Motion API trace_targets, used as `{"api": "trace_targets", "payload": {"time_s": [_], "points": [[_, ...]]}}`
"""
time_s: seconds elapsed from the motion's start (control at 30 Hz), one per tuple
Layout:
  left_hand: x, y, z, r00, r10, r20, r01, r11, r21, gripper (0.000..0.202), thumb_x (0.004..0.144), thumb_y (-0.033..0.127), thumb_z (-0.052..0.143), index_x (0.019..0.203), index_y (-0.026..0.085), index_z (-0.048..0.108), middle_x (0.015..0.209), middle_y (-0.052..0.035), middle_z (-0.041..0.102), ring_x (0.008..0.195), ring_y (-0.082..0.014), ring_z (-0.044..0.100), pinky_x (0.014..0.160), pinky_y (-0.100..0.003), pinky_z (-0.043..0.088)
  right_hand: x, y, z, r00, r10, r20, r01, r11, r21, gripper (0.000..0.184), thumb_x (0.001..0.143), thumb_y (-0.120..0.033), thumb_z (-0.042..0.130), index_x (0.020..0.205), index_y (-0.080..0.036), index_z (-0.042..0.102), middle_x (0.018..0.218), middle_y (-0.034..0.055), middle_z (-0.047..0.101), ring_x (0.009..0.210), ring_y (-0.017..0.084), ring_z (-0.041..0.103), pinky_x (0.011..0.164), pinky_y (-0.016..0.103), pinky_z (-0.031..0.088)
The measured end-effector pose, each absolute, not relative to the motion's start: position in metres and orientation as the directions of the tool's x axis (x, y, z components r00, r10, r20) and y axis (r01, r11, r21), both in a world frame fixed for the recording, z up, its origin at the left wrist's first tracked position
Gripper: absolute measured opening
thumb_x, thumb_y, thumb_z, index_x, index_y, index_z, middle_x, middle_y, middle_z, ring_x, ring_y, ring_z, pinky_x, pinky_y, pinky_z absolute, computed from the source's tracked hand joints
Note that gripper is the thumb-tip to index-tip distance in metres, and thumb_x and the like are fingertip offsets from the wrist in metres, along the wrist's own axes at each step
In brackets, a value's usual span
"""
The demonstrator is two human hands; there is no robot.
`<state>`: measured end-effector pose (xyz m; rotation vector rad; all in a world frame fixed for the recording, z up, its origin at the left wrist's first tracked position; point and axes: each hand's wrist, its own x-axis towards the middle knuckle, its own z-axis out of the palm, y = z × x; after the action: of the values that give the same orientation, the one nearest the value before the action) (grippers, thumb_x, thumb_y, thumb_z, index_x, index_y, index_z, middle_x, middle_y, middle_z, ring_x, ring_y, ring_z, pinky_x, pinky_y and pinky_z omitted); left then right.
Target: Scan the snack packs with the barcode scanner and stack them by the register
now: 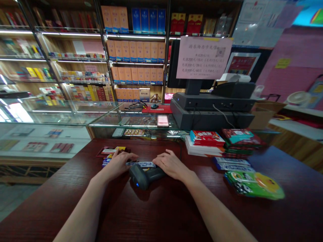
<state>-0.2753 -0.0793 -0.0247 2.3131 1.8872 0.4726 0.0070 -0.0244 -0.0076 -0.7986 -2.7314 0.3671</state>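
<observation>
The left hand [118, 164] is held curved and partly open, its fingers laid over the left end of a slim blue-and-white packet [140, 164]; the right hand [171, 164] is held half open at the packet's right end. Whether the packet is gripped cannot be told. A dark handheld barcode scanner [143, 176] is lying just nearer, between the hands, on a dark red wooden counter [176, 208]. Printed packets [111, 153] are piled under the left hand, and stacked packaged goods [205, 143] are placed to the right, near a green snack bag [254, 185].
</observation>
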Motion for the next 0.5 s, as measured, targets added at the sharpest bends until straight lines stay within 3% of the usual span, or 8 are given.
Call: {"api": "trace_targets", "payload": {"time_s": [0.33,0.5], "points": [[-0.260,-0.074,-0.024,0.211,0.960,0.183,0.918,-0.259,0.300,0.032,0.088,0.025,0.053,0.117,0.029,0.067,0.116,-0.0028,0.075,0.110,-0.0246,0.067,0.118,-0.052,0.020,0.014,-0.012,-0.024,-0.702,0.671,0.239,0.612,0.739,-0.280,0.039,0.108,-0.039,0.031,0.122,-0.032,0.067,0.125,0.0006,0.072,0.130,0.027,0.054,0.117,0.065,0.014],[-0.254,-0.073,-0.023,0.213,0.945,0.249,0.920,-0.280,0.275,0.035,0.090,0.023,0.053,0.124,0.029,0.060,0.120,-0.0011,0.073,0.109,-0.0227,0.067,0.122,-0.057,0.007,0.014,-0.010,-0.027,-0.656,0.709,0.259,0.636,0.704,-0.317,0.038,0.107,-0.044,0.036,0.121,-0.028,0.068,0.123,0.0034,0.073,0.126,0.027,0.056,0.117,0.064,0.017]]}}
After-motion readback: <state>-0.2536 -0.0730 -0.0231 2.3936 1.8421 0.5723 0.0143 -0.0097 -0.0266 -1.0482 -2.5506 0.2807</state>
